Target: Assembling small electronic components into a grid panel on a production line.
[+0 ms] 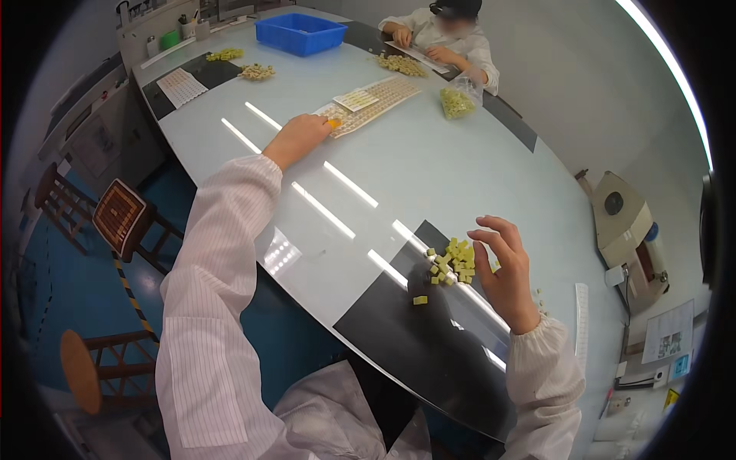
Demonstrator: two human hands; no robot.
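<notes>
Right hand (507, 280), toward four o'clock from centre: loosely curled, fingers and thumb parted, grasping nothing, just beside the yellow-green blocks (458, 259). Left hand (297, 139), toward eleven: fingers at the pale gridded tray (397, 96), twelve o'clock; their closure cannot be told.

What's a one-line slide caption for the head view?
Left hand at a pale gridded board; right hand open beside a pile of yellow-green blocks.
</notes>
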